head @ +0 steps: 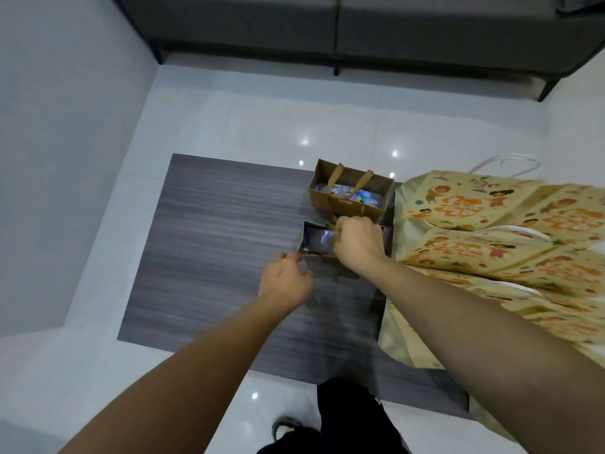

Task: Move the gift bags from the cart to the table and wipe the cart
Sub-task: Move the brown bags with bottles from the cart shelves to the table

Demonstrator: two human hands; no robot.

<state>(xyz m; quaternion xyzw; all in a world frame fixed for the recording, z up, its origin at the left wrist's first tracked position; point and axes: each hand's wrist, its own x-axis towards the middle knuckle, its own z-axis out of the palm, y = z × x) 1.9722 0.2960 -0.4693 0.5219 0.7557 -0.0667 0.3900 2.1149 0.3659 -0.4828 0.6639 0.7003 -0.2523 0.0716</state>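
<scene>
With your right hand [358, 245] pinching the small brown paper gift bag's [316, 239] handles and your left hand [285, 280] gripping its near corner, it may tip against the second brown bag [352, 194] on the grey wood-grain table [212, 240].

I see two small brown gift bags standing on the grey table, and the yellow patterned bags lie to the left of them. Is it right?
Not quite. In the head view, the yellow patterned bags lie to the right of the two brown gift bags, not the left. Both brown bags do stand on the grey table.
</scene>
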